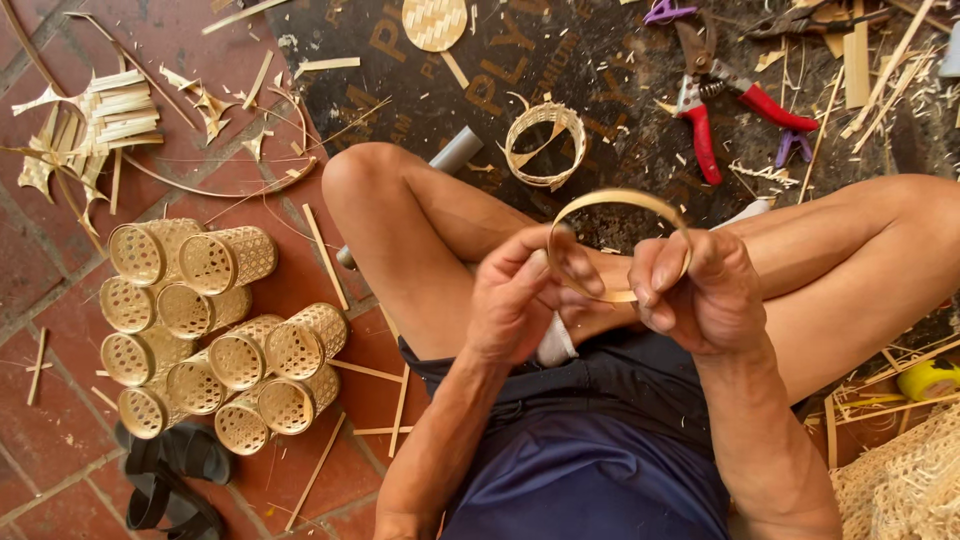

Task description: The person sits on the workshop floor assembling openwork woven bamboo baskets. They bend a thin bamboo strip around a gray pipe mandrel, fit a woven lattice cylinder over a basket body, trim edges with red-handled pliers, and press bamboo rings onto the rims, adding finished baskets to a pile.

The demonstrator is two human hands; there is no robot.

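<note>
I sit cross-legged on the floor and hold a thin bamboo strip bent into a ring above my knees. My left hand pinches the ring's left side, fingers closed on it; one finger has a white wrap. On the ring's right side my right hand grips the strip between thumb and fingers. The ring's lower part is hidden behind my fingers.
Several woven bamboo cylinders lie stacked on the red brick floor at my left. A small woven ring and a woven disc rest on a dark mat. Red-handled shears, bamboo strips, shavings and dark sandals lie around.
</note>
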